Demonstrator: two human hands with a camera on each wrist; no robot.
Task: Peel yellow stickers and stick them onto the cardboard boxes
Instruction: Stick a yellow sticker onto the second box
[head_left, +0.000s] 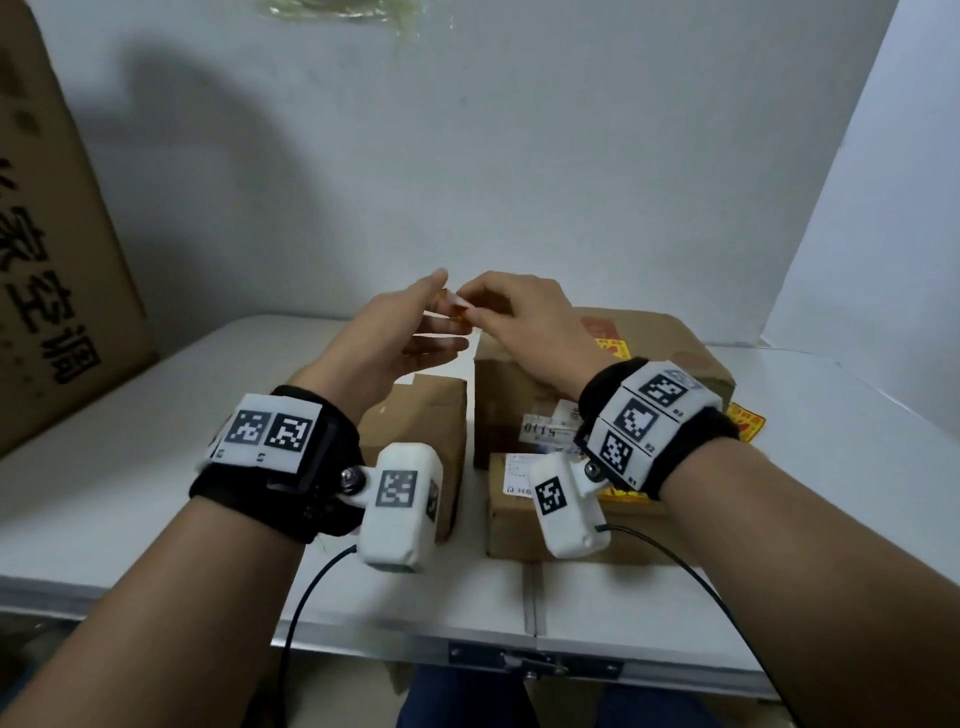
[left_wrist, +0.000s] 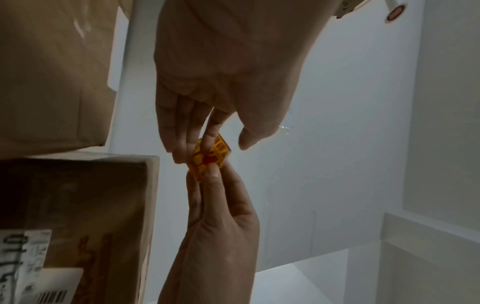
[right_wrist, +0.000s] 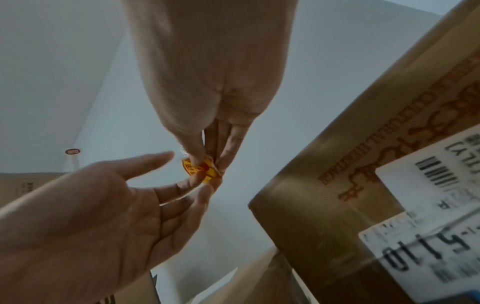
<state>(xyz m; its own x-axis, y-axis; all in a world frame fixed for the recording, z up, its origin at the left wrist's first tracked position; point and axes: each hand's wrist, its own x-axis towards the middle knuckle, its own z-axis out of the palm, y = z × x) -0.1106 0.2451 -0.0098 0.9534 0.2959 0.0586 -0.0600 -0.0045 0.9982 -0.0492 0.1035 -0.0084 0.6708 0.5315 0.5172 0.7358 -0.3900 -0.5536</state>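
A small yellow sticker (left_wrist: 211, 157) with red print is held up in the air above the boxes. My right hand (head_left: 470, 312) pinches it between thumb and fingertips. My left hand (head_left: 436, 312) is spread, and its straight fingertips touch the sticker (right_wrist: 200, 171) from the left while the thumb stands apart. A large cardboard box (head_left: 649, 338) with yellow stickers (head_left: 613, 347) on its top lies under my right hand. A smaller box (head_left: 415, 415) stands to its left and a flat box (head_left: 519, 519) in front.
More yellow stickers (head_left: 745, 422) lie on the white table (head_left: 156, 467) to the right of the large box. A tall printed carton (head_left: 52, 234) stands at the far left. White walls close the back and right. The table's front edge (head_left: 363, 618) is near me.
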